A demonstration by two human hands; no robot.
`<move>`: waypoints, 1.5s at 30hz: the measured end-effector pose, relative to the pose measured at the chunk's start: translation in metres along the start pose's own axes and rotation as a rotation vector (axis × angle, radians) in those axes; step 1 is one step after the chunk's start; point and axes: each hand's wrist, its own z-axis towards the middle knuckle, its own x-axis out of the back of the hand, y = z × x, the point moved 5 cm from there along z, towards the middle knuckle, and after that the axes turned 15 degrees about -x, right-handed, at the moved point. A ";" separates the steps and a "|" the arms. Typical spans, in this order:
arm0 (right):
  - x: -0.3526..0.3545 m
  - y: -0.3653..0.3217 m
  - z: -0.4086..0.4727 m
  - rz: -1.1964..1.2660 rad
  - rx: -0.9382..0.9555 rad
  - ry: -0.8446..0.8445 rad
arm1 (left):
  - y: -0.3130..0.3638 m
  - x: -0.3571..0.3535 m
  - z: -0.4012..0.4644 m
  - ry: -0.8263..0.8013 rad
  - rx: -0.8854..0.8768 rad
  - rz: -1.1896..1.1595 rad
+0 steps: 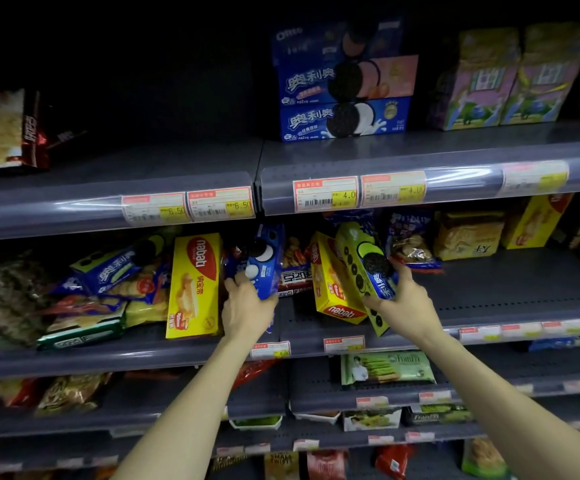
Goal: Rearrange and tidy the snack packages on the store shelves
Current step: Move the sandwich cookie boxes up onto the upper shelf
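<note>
From my head camera, both my arms reach to the middle grey metal shelf (510, 289), which I use as my landmark. My left hand (247, 308) grips the lower end of a blue cardboard sandwich-cookie box (264, 263), fingers curled round its edge; the box stands tilted on end near the shelf's centre divider. My right hand (402, 303) clasps a yellow-green and blue cardboard cookie box (364, 268), thumb on its front face, the box leaning to the left, its lower end reaching the shelf's front lip.

Just left of that box, touching it, leans a yellow cardboard wafer box with a red logo (330, 282). A second yellow wafer box (195, 285) stands upright on the shelf, just left of my left hand. Further left on the shelf lies a jumbled heap of foil snack bags (108, 299). Toward the shelf's right end sit tan and yellow biscuit packs (468, 235).

On the board above this shelf, three blue cookie boxes (344, 95) are stacked flat, with two pastel cartons (510, 77) to their right. Yellow-and-red price tags (324, 194) line its front rail.
</note>
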 end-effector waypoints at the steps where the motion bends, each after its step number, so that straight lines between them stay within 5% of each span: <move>1: -0.002 -0.003 0.000 0.013 0.003 -0.012 | 0.005 -0.001 -0.002 0.024 -0.010 -0.051; 7: -0.013 -0.008 0.003 0.096 -0.005 -0.059 | 0.040 -0.017 -0.005 -0.033 -0.060 -0.512; 12: -0.020 0.009 0.009 0.201 -0.087 -0.128 | 0.066 -0.038 -0.018 -0.176 -0.108 -0.637; 21: -0.031 0.021 0.019 0.809 -0.313 -0.451 | 0.066 -0.039 -0.017 -0.261 -0.060 -0.750; 34: -0.036 0.019 0.024 0.893 -0.339 -0.588 | 0.057 -0.040 -0.012 -0.239 0.136 -1.012; 45: -0.034 0.003 0.018 0.797 -0.338 -0.579 | 0.073 -0.031 -0.017 -0.344 -0.070 -0.816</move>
